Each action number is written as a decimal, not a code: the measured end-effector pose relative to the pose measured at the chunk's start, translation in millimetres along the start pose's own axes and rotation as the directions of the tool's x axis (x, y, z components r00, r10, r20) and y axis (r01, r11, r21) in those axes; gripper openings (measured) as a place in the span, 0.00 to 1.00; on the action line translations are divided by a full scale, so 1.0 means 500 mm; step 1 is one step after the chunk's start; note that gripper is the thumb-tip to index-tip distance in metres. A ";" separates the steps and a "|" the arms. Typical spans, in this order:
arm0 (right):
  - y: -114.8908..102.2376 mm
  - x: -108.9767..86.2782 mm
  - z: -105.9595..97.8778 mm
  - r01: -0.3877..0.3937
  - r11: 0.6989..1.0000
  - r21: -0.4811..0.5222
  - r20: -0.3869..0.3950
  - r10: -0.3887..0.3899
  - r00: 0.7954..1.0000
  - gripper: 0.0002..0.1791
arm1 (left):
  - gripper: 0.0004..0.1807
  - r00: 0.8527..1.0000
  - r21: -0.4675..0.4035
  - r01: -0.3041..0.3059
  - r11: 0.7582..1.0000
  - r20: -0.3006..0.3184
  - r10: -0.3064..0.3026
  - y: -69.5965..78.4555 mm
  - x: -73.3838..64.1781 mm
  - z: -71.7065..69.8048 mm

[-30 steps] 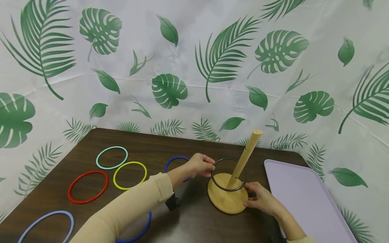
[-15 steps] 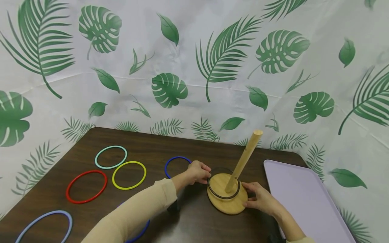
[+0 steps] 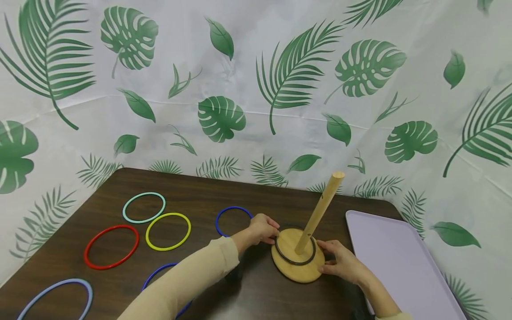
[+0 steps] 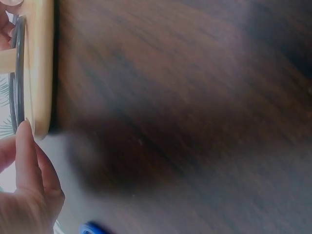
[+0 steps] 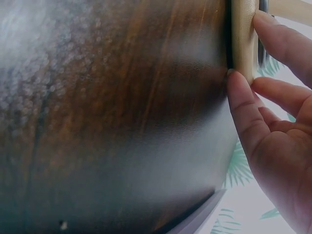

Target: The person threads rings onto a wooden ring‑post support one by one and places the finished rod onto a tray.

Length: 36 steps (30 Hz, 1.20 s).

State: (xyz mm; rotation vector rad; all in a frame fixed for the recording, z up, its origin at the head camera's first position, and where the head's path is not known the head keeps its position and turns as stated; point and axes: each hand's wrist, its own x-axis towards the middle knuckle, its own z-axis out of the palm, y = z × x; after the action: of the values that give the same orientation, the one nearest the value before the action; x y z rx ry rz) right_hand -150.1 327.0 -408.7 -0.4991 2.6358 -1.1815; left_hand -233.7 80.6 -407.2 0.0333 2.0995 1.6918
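Note:
A black ring [image 3: 295,263] encircles the wooden post [image 3: 321,211] low down, lying on or close over the round wooden base [image 3: 302,275]. My left hand [image 3: 261,229] pinches the ring's left edge between thumb and fingers. In the left wrist view the left hand [image 4: 31,183] has its fingertips at the ring [image 4: 20,73], right beside the base [image 4: 44,73]. From the right, my right hand [image 3: 345,263] grips the base's edge. The right wrist view has the right hand [image 5: 287,141] with thumb and fingers on either side of the base rim [image 5: 243,44].
On the dark table's left lie a teal ring [image 3: 144,193], a yellow ring [image 3: 190,226], a red ring [image 3: 105,268] and a light blue ring [image 3: 74,280]. One dark blue ring [image 3: 234,207] lies behind the left hand, another under the left sleeve. A lilac tray [image 3: 396,262] stands at right.
The left hand has brought the black ring down around the post, from a raised tilt to the base. The right hand keeps its hold on the base's edge.

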 end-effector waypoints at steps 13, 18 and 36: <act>0.001 0.001 0.000 -0.004 1.000 0.011 -0.004 0.004 1.000 0.43 | 0.08 0.994 0.073 -0.090 0.993 -0.054 0.094 0.003 -0.004 0.013; 0.001 0.001 0.001 -0.003 1.000 0.011 -0.004 0.003 1.000 0.43 | 0.05 0.991 0.103 -0.105 0.989 -0.076 0.113 0.002 -0.002 0.017; 0.002 -0.002 0.000 -0.031 1.000 -0.004 -0.006 0.031 1.000 0.43 | 0.06 0.988 0.125 -0.150 0.981 -0.008 0.152 0.006 -0.009 -0.017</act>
State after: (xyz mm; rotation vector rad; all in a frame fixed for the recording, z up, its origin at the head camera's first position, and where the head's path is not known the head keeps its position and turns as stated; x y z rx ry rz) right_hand -149.5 327.8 -409.5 -0.4550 2.6416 -1.1705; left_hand -233.3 72.3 -401.4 0.2215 2.2637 1.6480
